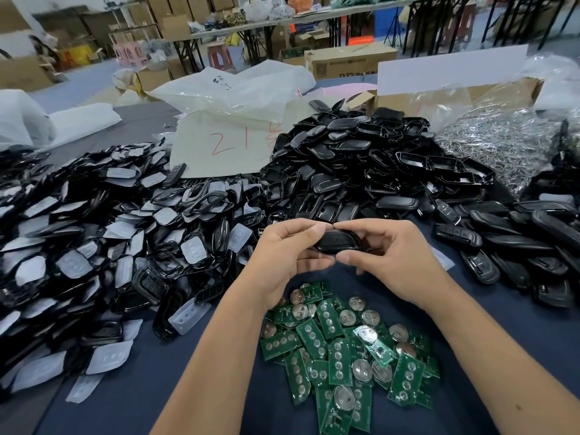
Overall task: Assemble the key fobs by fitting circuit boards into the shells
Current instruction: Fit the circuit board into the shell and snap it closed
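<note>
Circuit boards point(345, 343): green heap nearest the camera, just below the hands.
Key fob shell point(337, 241): black, held above that heap, long axis running left to right between both hands.
Left hand point(288, 249): pinches the shell's left end.
Right hand point(386, 255): pinches its right end; both equally near.
Empty shells point(361, 158): piled beyond on the counter point(141, 387).
</note>
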Action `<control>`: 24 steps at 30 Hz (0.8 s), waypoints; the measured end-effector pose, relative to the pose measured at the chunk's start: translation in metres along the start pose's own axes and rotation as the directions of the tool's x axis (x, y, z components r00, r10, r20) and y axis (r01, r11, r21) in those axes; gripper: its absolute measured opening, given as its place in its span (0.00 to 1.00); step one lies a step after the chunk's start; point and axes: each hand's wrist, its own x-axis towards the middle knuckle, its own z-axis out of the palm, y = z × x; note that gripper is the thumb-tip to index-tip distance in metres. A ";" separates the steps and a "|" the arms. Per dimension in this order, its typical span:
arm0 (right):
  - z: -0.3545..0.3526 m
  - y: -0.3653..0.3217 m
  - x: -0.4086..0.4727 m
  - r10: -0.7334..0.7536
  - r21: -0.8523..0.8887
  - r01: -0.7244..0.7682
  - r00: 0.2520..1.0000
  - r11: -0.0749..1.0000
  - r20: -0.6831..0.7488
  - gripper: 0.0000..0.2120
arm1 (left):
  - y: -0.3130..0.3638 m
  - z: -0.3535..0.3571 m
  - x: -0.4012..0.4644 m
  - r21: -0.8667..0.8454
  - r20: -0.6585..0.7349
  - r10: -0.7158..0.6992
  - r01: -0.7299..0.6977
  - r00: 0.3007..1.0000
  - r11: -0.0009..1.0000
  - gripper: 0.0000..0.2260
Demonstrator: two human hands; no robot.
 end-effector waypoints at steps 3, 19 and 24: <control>0.001 0.000 0.001 -0.002 0.087 0.003 1.000 0.996 -0.009 0.18 | 0.001 0.003 0.001 -0.124 -0.007 -0.027 0.025 1.000 0.992 0.10; 0.001 0.003 0.002 0.044 0.173 -0.041 0.999 0.984 -0.015 0.21 | -0.001 -0.001 0.003 -0.174 -0.041 -0.068 0.060 0.997 0.983 0.07; 0.002 0.004 0.002 0.049 0.138 -0.047 0.999 0.989 -0.012 0.21 | -0.004 0.000 0.004 -0.125 -0.059 -0.050 0.042 0.997 0.991 0.07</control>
